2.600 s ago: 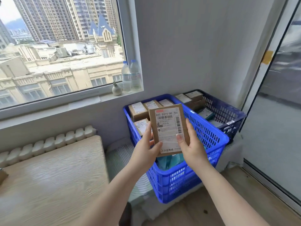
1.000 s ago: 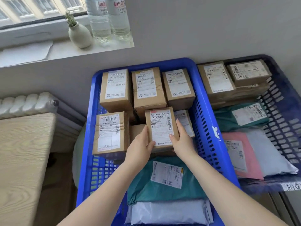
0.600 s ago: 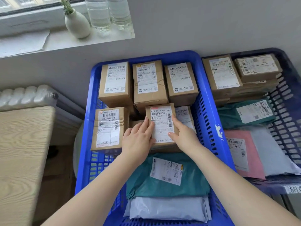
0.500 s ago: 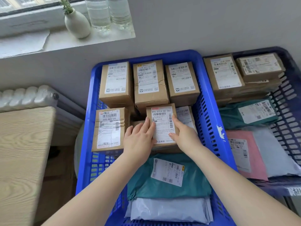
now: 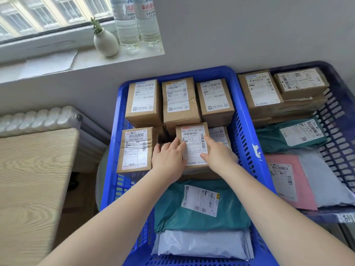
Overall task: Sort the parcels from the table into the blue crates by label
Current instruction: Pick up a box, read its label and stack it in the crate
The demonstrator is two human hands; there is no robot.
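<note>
Two hands on one item. Left hand [image 5: 169, 162]: fingers [image 5: 177, 144] straight, laid flat over the near-left part of a small brown carton [image 5: 193, 148]. Right hand [image 5: 219, 154]: fingers [image 5: 208, 138] straight along the carton's right edge, thumb resting on the label near its lower right. Neither hand curls round the box; both press or steady it.

Carton: labelled face up, top line reading 890 0314-00 201, seated in the bright blue crate [image 5: 243, 120] on top of other boxes. Judged stiff, square-edged and light for its size; the glossy label may be slick, so the bare card side walls under the fingertips are the better hold, one hand per side. Crushing looks unlikely.

Just left of the fingers: a taped carton [image 5: 135, 148] marked 500 R53 045. Just right: a lower box [image 5: 219, 134], partly hidden. Beyond the fingertips: a row of three cartons [image 5: 179, 100].

Nearer the wrists: a teal mailer bag [image 5: 201, 214] over a grey mailer bag [image 5: 201, 244], both soft and floppy.

Further right: a darker blue crate [image 5: 340, 116] with cartons and mailers. Further left: a pale wood worktop [image 5: 30, 179], no parcels visible on it.
</note>
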